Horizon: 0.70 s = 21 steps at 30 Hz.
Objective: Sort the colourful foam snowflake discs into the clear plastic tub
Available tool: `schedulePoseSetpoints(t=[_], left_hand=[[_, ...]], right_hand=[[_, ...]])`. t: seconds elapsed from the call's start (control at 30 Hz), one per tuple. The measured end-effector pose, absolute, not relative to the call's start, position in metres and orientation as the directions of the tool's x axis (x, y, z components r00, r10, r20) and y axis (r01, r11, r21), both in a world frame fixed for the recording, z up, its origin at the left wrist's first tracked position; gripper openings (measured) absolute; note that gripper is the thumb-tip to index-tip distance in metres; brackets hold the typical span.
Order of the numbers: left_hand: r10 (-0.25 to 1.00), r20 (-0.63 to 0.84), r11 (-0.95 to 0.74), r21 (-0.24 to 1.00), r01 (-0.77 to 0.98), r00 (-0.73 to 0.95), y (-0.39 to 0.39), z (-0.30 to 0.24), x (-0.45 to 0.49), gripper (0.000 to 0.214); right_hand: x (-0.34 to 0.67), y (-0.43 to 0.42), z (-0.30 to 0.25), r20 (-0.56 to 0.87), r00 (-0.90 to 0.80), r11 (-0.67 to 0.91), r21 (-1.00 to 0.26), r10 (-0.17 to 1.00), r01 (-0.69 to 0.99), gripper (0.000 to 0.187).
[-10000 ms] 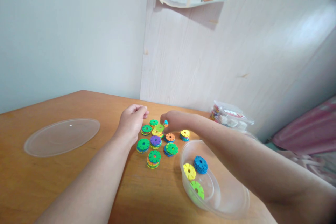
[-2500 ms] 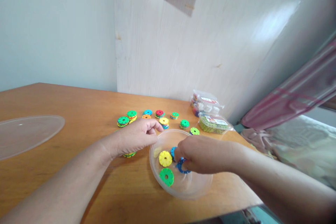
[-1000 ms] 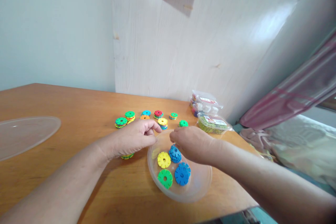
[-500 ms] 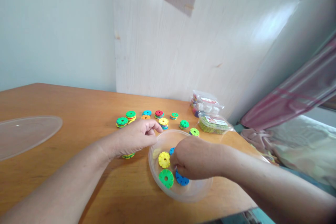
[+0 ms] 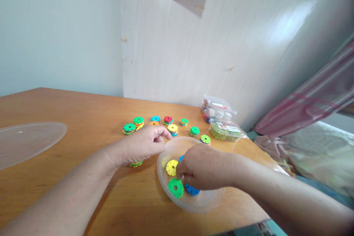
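A clear plastic bowl [image 5: 206,202] sits near the table's front edge. Inside it lie a yellow disc [image 5: 171,167], a green disc [image 5: 175,187] and a blue disc [image 5: 191,191]. My right hand [image 5: 203,166] reaches into the bowl, palm down, fingers curled over the blue discs; what it grips is hidden. My left hand [image 5: 143,143] rests at the bowl's left rim, fingers curled loosely with thumb against them. Under it a small stack of discs [image 5: 135,163] peeks out. Several coloured disc stacks [image 5: 173,128] stand in a row behind the bowl.
A clear round lid [image 5: 27,142] lies at the far left on the wooden table [image 5: 83,118]. Small plastic boxes [image 5: 218,108] and a box of green pieces [image 5: 225,130] stand by the wall at the right. The table edge runs close to the bowl's front.
My right hand has dropped from the bowl's back rim down into the bowl, covering the blue discs. My left hand has stayed at the rim.
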State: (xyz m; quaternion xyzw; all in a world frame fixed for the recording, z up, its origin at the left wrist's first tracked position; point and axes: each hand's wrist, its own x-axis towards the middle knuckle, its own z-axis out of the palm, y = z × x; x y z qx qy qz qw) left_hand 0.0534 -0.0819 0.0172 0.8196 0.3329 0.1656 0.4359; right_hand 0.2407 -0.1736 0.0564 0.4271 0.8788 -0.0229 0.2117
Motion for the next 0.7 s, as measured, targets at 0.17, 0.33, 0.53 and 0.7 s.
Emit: schedulePoseSetpoints(t=[0.17, 0.33, 0.53, 0.7], left_hand=[[0.689, -0.011, -0.410, 0.819, 0.402, 0.725, -0.080, 0.016, 0.053, 0.033], [0.692, -0.007, -0.415, 0.815, 0.406, 0.722, -0.082, 0.018, 0.053, 0.033], [0.698, -0.028, -0.395, 0.818, 0.417, 0.716, -0.084, 0.020, 0.054, 0.036], [0.694, -0.026, -0.398, 0.819, 0.414, 0.719, -0.083, 0.020, 0.054, 0.036]], right_hand=[[0.240, -0.173, 0.056, -0.375, -0.491, 0.584, 0.195, 0.787, 0.788, 0.028], [0.240, -0.173, 0.061, -0.326, -0.534, 0.580, 0.057, 0.780, 0.813, 0.029], [0.248, -0.178, 0.069, -0.320, -0.455, 0.511, 0.112, 0.831, 0.852, 0.031], [0.254, -0.183, 0.066, -0.413, -0.474, 0.561, 0.116, 0.778, 0.820, 0.032]])
